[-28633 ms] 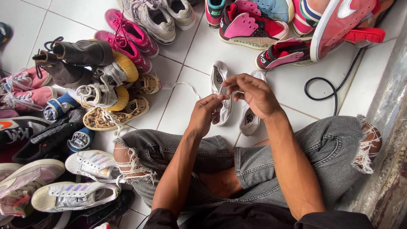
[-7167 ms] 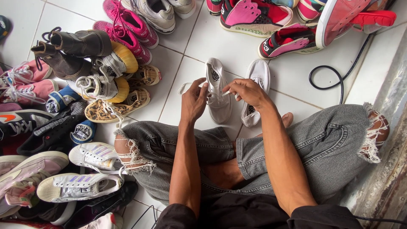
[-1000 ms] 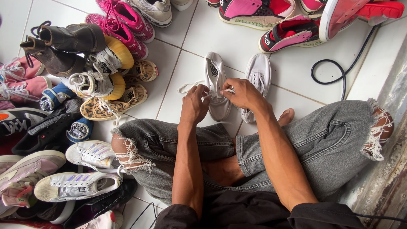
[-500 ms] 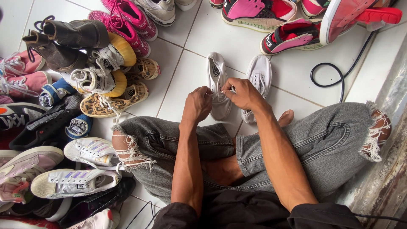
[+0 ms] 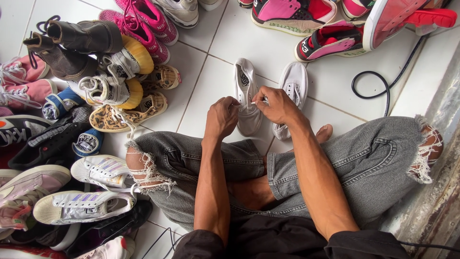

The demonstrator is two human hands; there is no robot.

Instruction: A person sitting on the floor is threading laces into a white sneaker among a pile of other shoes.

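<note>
Item: white shoe (image 5: 246, 98), lying on its side on the tiled floor (image 5: 211, 81), directly under both hands. The left hand (image 5: 221, 117) is curling shut over the near edge of the shoe, fingers pinching the white lace (image 5: 244, 103). The right hand (image 5: 274, 104) is pinching the other end of that lace between thumb and forefinger, just across from the left.

Change noted: a second ago a loop of lace was trailing out on the tiles beyond the left hand; now it is no longer showing, and the hands are sitting closer together (the slack appears to be getting drawn in through the eyelets).

Adjacent: second white shoe (image 5: 291, 93), just beyond the right hand, untouched. Black cable (image 5: 371, 86), well off past the right hand. Heap of assorted shoes (image 5: 103, 86), well apart beyond the left hand.
</note>
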